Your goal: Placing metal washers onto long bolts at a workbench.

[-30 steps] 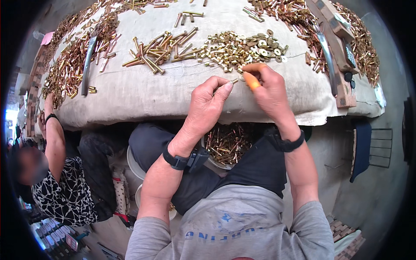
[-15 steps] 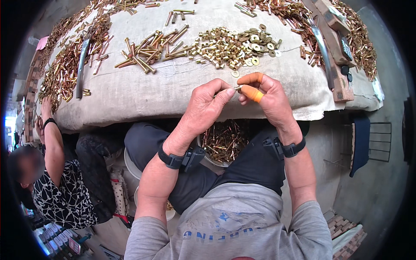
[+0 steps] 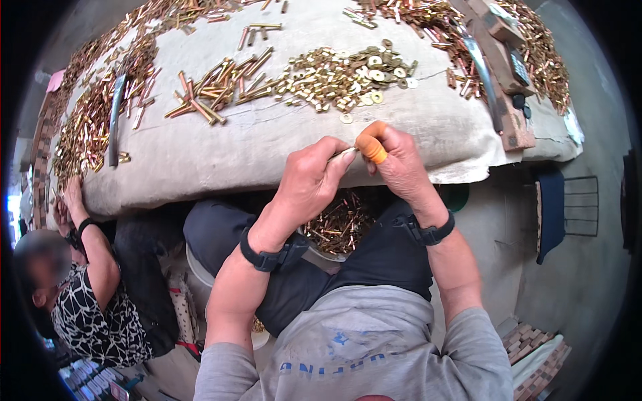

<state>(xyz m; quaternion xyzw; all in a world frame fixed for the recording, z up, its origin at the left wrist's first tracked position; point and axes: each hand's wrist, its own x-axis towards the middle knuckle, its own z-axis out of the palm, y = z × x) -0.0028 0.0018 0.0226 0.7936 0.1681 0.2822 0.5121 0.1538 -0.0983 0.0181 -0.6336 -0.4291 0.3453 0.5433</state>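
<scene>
My left hand point(image 3: 313, 172) is closed in a pinch on a small, pale metal piece point(image 3: 348, 152), thin where it shows past the thumb tip. Against it my right hand point(image 3: 396, 158), with orange covers on the thumb and a finger, is pinched at the piece's other end; what lies between those fingertips is hidden. Both hands meet just above the cloth's near edge. Beyond them lie a loose washer point(image 3: 346, 119), a heap of short brass sleeves point(image 3: 314, 80), flat washers point(image 3: 376, 61) and a pile of long brass-coloured bolts point(image 3: 217, 90).
More bolt-like parts are heaped at the far left point(image 3: 87, 134) and far right of the cloth-covered table point(image 3: 267, 147). A wooden bar point(image 3: 515, 130) edges the right side. Between my knees stands a bucket of metal parts point(image 3: 341, 224). A person point(image 3: 100, 307) works at left; a blue chair point(image 3: 550, 214) stands right.
The whole view has shifted slightly. My right fingers have curled in tighter over the meeting point, and the small brass-coloured piece seen between the hands is now mostly covered.
</scene>
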